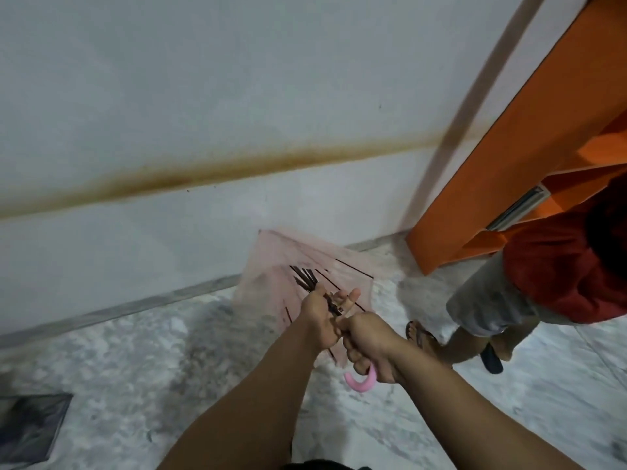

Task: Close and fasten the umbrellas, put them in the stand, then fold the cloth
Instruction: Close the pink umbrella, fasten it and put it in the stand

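Note:
A see-through pink umbrella with dark ribs points away from me toward the wall, its canopy half collapsed. My right hand grips the shaft just above the pink hooked handle. My left hand holds the shaft farther up, at the runner where the ribs meet, with some fingers stretched out past it. The two hands touch each other. No stand is in view.
A person in a red shirt and grey shorts stands close on the right, sandalled feet on the marble floor. An orange door frame rises behind them. A white wall with a brown stain fills the back. A dark cloth-like sheet lies at the lower left.

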